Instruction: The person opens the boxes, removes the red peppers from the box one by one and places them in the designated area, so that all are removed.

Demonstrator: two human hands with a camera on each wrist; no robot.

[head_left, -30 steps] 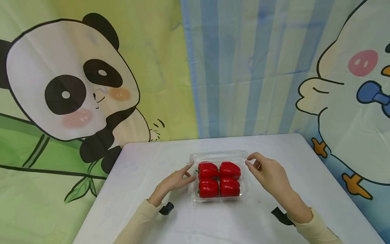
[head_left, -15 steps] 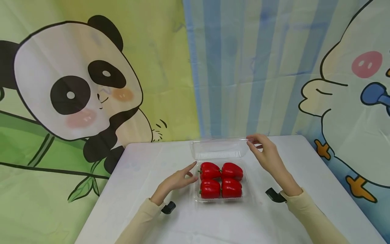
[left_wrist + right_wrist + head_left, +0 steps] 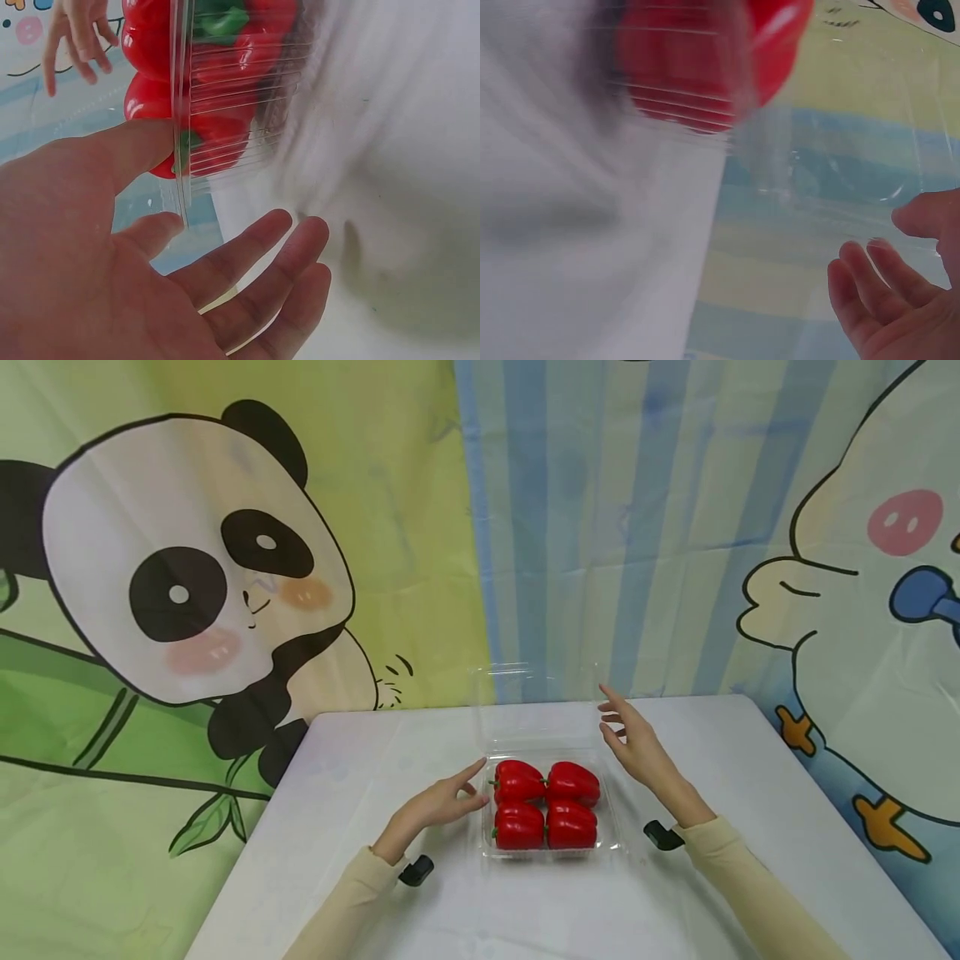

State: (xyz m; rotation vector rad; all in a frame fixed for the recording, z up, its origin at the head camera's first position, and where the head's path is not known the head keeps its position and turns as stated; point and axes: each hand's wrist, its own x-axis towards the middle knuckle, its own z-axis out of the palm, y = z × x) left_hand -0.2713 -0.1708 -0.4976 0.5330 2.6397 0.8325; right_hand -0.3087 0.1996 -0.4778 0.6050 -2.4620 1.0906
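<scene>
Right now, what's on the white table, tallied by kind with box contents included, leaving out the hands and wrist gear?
Glossy red bell peppers with green stems: 4
Clear plastic box with raised lid: 1
Total: 5

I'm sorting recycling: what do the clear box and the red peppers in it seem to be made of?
Clear box: probably thin, glossy plastic; the left wrist view shows its ribbed wall, and the striped backdrop shows through its raised lid. Red peppers: smooth and shiny, with bright highlights; could be real or moulded plastic; the look leaves that open.
</scene>
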